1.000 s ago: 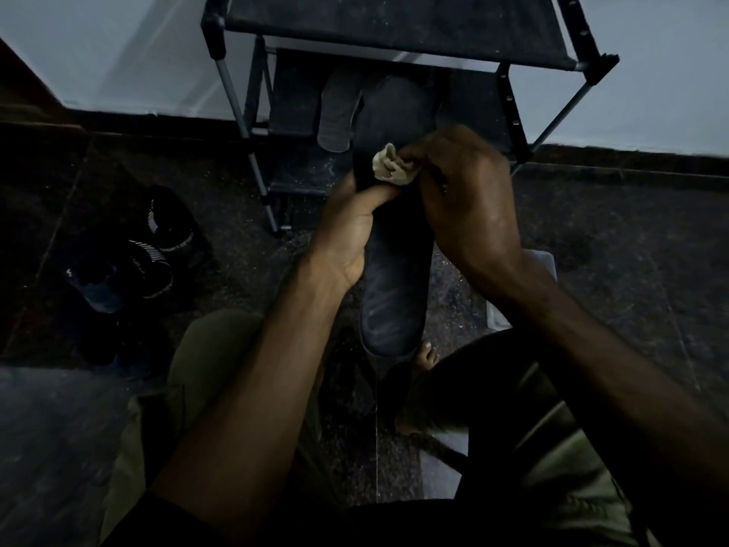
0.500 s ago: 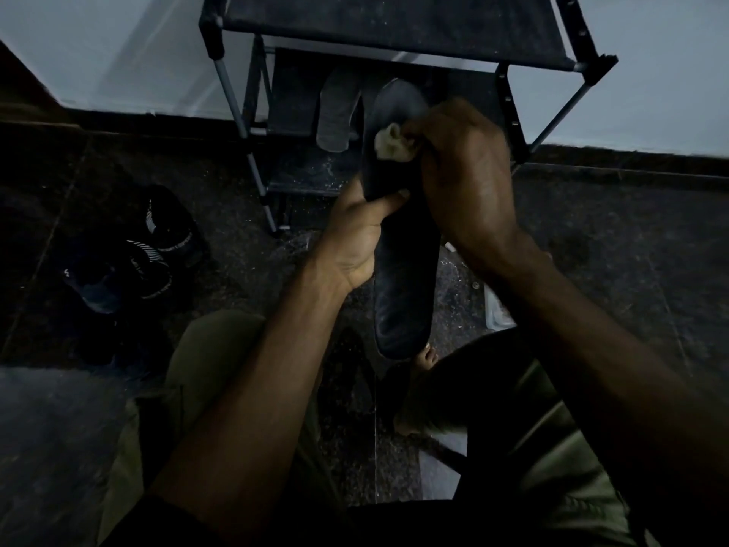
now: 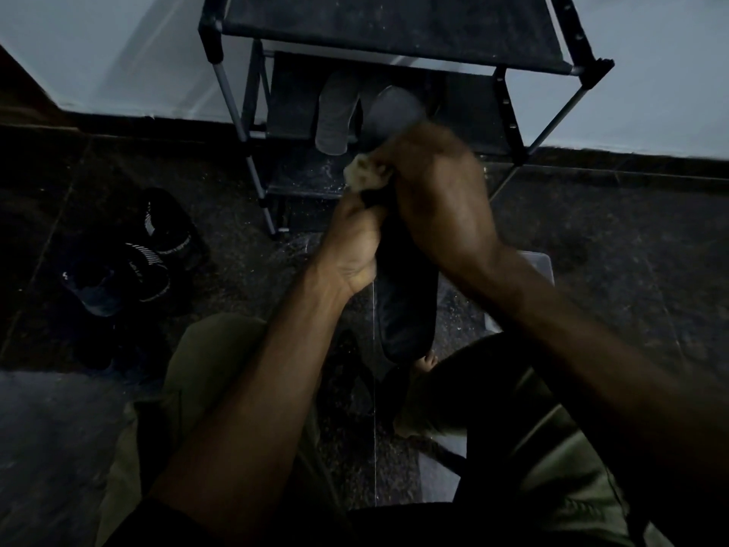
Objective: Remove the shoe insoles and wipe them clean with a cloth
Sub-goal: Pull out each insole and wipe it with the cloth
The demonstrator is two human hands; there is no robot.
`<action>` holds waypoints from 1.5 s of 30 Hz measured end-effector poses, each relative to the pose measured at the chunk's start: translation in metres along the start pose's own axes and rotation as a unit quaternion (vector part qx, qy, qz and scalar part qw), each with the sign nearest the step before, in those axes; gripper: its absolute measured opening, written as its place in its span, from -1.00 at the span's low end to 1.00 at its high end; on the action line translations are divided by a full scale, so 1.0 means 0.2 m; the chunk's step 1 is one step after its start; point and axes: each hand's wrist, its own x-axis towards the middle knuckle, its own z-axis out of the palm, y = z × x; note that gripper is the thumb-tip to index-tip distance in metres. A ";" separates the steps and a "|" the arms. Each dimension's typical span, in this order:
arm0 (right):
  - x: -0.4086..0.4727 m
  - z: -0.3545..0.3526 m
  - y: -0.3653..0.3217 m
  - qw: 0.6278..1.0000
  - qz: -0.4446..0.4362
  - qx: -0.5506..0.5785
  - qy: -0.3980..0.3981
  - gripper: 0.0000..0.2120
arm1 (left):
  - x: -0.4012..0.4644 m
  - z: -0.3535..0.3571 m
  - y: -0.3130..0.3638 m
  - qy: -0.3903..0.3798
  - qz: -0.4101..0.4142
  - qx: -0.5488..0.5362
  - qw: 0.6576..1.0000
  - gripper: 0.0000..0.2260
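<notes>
A long, dark, flat shoe insole is held upright in the air in front of a seated person, its rounded toe end pointing up toward a shoe rack and its heel end hanging low, just above a bare foot. The left hand grips the insole around its middle from the left side, fingers curled behind it and thumb across the front. The right hand comes over from the right and clenches a small, crumpled, pale beige cloth, pressing it against the insole's upper part just above the left thumb. The right hand is blurred, so single fingers cannot be made out.

Behind the hands stands a black metal-framed shoe rack with dark fabric shelves, set against a pale wall. On its lower shelf lies a second, grey insole, slanting, just left of the held insole's toe end.

To the left, on the dark speckled stone floor, sits a pair of black shoes with white striped trim, well apart from the hands. A pale translucent box shows partly behind the right forearm. The person's knees, in olive-green trousers, frame the lower part of the view. The light is dim throughout.
</notes>
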 end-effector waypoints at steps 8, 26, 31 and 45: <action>0.15 -0.03 0.16 0.997 0.065 -0.015 0.046 -0.70 | 0.01 0.02 0.00 0.023 0.000 -0.010 1.000 -0.74; 0.00 -0.06 0.11 1.000 0.021 0.016 0.004 -0.69 | 0.01 0.00 0.01 -0.013 0.000 -0.052 0.999 -0.70; -0.13 -0.06 0.10 0.992 0.086 0.096 0.009 -0.78 | 0.02 0.00 0.01 0.008 -0.012 -0.060 0.998 -0.70; -0.31 -0.04 0.01 0.838 0.329 0.433 0.039 -0.84 | 0.05 -0.04 0.06 0.117 -0.034 -0.132 0.984 -0.78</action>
